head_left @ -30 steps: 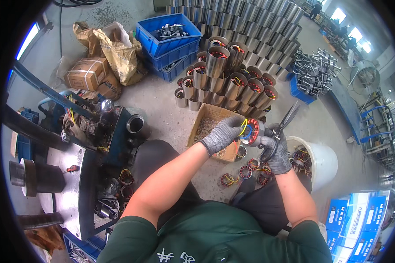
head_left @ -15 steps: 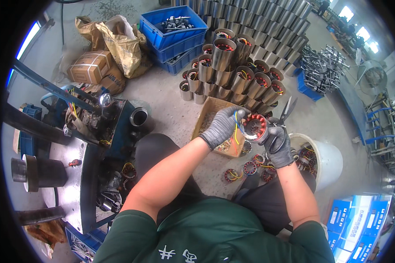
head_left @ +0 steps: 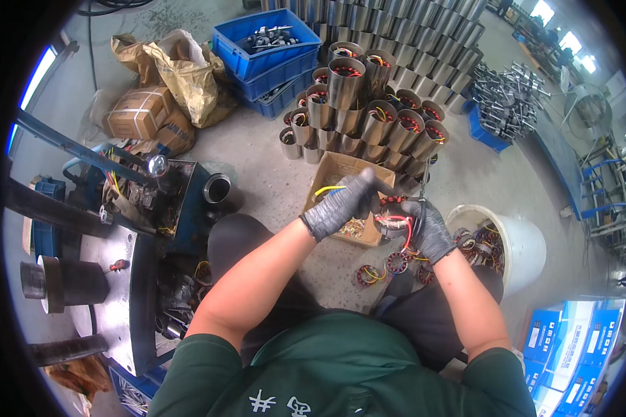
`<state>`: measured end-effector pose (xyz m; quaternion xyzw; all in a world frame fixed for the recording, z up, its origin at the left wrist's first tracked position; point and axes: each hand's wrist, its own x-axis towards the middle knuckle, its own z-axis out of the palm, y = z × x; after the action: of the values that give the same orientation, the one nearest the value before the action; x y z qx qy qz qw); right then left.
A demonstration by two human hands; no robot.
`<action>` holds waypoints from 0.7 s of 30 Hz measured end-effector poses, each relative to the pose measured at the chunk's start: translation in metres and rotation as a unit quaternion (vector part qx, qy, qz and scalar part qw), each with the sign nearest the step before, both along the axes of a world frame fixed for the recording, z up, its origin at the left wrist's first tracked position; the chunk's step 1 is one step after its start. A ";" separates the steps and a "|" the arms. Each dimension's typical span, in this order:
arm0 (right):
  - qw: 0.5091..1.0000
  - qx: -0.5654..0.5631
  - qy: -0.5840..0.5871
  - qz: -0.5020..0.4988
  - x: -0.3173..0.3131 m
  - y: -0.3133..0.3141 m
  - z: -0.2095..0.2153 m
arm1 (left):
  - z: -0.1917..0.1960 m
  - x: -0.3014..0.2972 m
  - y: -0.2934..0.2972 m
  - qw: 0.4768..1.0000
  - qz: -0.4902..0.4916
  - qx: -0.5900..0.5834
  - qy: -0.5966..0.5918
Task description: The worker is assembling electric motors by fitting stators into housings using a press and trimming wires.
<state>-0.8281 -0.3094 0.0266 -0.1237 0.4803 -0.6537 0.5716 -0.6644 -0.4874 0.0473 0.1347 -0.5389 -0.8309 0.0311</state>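
Note:
Between my two grey-gloved hands, above a cardboard box (head_left: 320, 174) of small scraps, is a motor stator (head_left: 394, 221) with red-topped coils and a red lead hanging down. My left hand (head_left: 351, 203) is closed at its left side, a yellow wire (head_left: 328, 190) sticking out from the fist. The fingers of my right hand (head_left: 430, 231) grip the stator's right side. That same hand also keeps hold of scissors (head_left: 424, 182), blades pointing up and seen nearly edge-on. Parts of the stator are hidden by my fingers.
Several loose stators (head_left: 371, 275) lie on the floor below. A white bucket (head_left: 525, 250) of stators stands at right. Steel cylinders (head_left: 346, 87) are stacked ahead, beside blue crates (head_left: 266, 59). A press-like machine (head_left: 122, 292) is at left, near a metal cup (head_left: 219, 189).
The stator has tilted and turned, so its open ring no longer faces up. My left hand has moved slightly left and down with the yellow wire. The scissors have swung upright.

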 end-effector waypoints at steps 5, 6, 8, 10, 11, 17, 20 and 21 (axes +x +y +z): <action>0.998 0.023 -0.010 -0.055 -0.008 -0.003 -0.006 | 0.008 0.003 0.014 0.925 0.026 -0.371 0.076; 0.998 0.031 -0.019 -0.053 -0.005 -0.007 -0.002 | 0.007 0.005 0.013 0.874 0.033 -0.480 0.064; 0.998 0.042 -0.010 -0.052 -0.032 -0.001 -0.045 | -0.001 -0.004 0.014 0.864 0.020 -0.499 0.067; 0.998 0.052 -0.007 -0.038 -0.030 -0.007 -0.050 | -0.003 -0.005 0.015 0.942 0.048 -0.330 0.047; 0.996 0.075 0.001 -0.044 -0.026 -0.009 -0.053 | -0.004 -0.003 0.013 0.941 0.048 -0.331 0.046; 0.956 0.162 0.242 0.020 0.002 -0.012 -0.017 | -0.008 0.000 -0.002 0.990 0.125 -0.064 0.016; 0.935 0.241 0.257 0.023 -0.003 -0.011 -0.011 | 0.021 0.006 0.006 0.981 0.169 0.060 -0.073; 0.952 0.200 0.234 0.005 -0.006 -0.010 -0.019 | 0.009 0.004 0.002 0.976 0.197 0.050 -0.079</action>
<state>-0.8344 -0.3195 0.0072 -0.1587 0.7206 -0.4946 0.4592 -0.6603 -0.4853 0.0567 0.3049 -0.4599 -0.8213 0.1446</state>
